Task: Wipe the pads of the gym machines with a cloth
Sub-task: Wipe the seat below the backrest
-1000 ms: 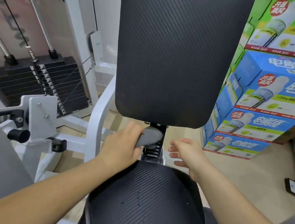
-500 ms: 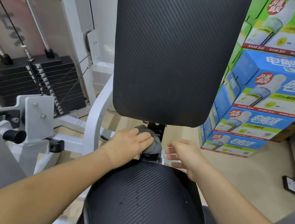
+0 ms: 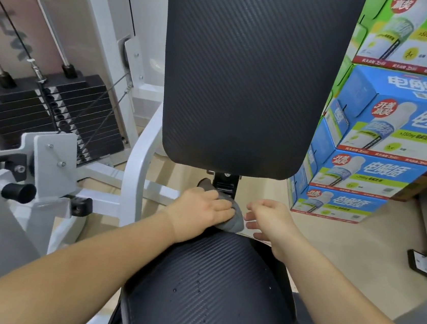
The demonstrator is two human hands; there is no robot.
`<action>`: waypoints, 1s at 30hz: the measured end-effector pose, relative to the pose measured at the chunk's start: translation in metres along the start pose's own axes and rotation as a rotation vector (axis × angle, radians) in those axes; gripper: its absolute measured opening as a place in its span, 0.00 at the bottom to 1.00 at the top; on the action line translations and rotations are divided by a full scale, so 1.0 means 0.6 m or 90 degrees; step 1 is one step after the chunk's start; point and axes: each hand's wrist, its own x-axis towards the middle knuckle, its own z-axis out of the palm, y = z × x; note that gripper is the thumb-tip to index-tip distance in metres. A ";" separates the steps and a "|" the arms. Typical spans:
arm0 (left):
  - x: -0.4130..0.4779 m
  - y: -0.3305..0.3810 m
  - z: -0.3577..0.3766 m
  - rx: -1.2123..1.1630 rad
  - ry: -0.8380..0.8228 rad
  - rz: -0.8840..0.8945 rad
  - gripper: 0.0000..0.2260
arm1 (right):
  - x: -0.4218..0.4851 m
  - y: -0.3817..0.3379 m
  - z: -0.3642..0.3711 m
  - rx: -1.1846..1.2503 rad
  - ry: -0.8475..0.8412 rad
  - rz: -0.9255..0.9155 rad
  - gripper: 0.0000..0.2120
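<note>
- The left hand [image 3: 199, 210] presses a crumpled grey cloth [image 3: 236, 221] onto the rear edge of the black textured seat pad [image 3: 208, 294], fingers nearly straight over it; the thumb is hidden.
- The right hand [image 3: 272, 221] hovers just right of the cloth, above that rear edge, fingers loosely bent, holding nothing.
- My worry: the cloth sits close to the black metal bracket [image 3: 224, 184] behind the seat pad; a push backward could snag it there or drop it into the gap.
</note>
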 end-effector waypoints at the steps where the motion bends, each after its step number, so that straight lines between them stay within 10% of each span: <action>1: -0.005 -0.001 0.001 0.008 0.004 -0.006 0.13 | 0.001 0.001 -0.002 -0.005 0.000 0.003 0.09; 11: -0.078 -0.055 -0.061 -0.060 -0.056 -0.276 0.09 | -0.005 0.001 0.010 -0.045 -0.008 -0.017 0.09; 16: -0.030 -0.019 -0.045 -0.063 0.058 -0.104 0.12 | 0.006 -0.009 0.022 0.012 -0.050 -0.045 0.17; 23: -0.019 -0.009 -0.026 0.096 -0.035 -0.023 0.16 | -0.002 -0.009 0.001 -0.063 -0.053 -0.071 0.14; 30: -0.024 0.000 -0.067 0.025 -0.216 -0.288 0.11 | -0.027 -0.002 -0.012 -0.088 -0.045 -0.092 0.13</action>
